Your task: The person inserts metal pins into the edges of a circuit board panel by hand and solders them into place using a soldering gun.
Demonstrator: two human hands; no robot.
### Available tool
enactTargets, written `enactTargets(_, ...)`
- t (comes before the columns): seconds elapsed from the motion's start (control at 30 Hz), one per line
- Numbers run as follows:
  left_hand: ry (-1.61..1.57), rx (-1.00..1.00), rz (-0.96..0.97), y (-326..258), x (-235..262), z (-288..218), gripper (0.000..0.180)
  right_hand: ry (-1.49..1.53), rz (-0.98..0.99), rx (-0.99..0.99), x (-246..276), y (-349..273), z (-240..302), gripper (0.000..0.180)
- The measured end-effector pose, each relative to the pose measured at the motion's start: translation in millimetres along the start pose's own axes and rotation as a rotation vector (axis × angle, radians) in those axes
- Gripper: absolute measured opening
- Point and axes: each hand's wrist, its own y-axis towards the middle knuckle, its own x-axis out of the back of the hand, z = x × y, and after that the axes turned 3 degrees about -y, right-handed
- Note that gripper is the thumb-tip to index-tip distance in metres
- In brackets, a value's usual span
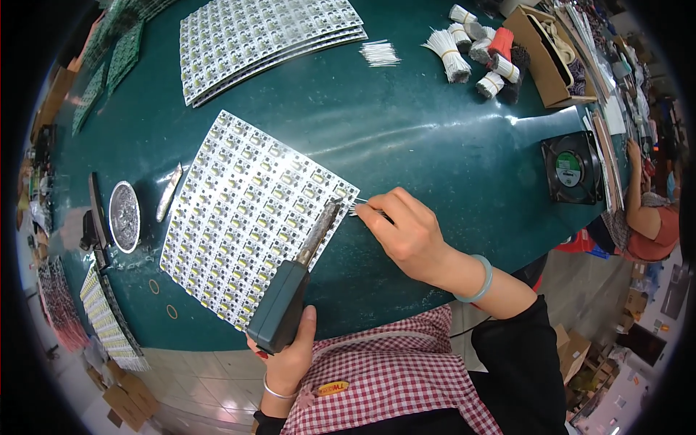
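Note:
A white LED circuit panel [230, 210], covered in rows of small chips, lies at an angle on the green tabletop. My left hand [291, 355] is closed around the dark green handle of a soldering gun [281, 306] at the panel's near edge. Its metal barrel reaches over the panel, with the tip at the right corner. Beside that corner, my right hand [412, 238] pinches thin white wires [354, 210] between thumb and fingers. The wire ends meet the panel edge close to the tip; whether they touch it is too small to tell.
Stacked panels [268, 36] lie at the back, near loose white wires [380, 54] and banded wire bundles [449, 58]. A cardboard box [540, 61] and black fan [572, 167] stand right. At left are a metal bowl [125, 217] and silvery bar [170, 192]. Another person [652, 225] sits far right.

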Motion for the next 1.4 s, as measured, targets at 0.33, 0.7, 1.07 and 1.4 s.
enactTargets(0.33, -0.007, 0.062, 0.016, 6, -6, -15, 0.016, 0.026, -0.011, -0.02, -1, -1, -2, 0.026)
enactTargets(0.7, 0.12, -0.109, 0.084, 7, -4, -14, 0.016, -0.006, 0.011, -0.002, 0, -2, -2, 0.027)
enactTargets(1.07, -0.065, 0.033, -0.019, -5, 1, 2, 0.03, -0.021, 0.003, 0.001, 0, -1, -1, 0.026)
enactTargets(1.4, -0.035, 0.021, -0.061, -13, 9, 9, 0.031, 0.013, -0.01, -0.042, 22, -3, 14, 0.028)
